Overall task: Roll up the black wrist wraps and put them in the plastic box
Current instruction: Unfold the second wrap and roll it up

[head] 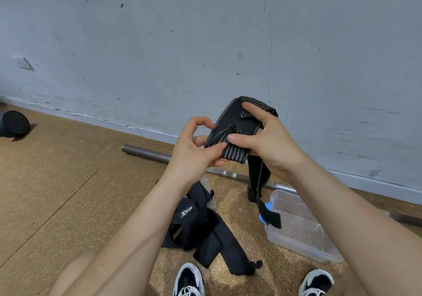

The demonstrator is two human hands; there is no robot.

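Two hands hold the black wrist wrap (237, 126) up in the air: your left hand (194, 146) pinches its end, your right hand (271, 145) grips the fold. Rolling seems only starting; next, turn the end tightly.

Ribbed woven cloth wrist wrap (237, 133), clear glossy plastic box (301, 227), seemingly cork-like speckled floor (68, 181).

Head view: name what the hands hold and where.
Both hold one black wrist wrap by its folded upper end: left hand pinches the striped edge, right hand grips the fold.

Plastic box (296, 204) corner behind forearm (365, 215); cropped dark object (13, 123), perhaps weight.
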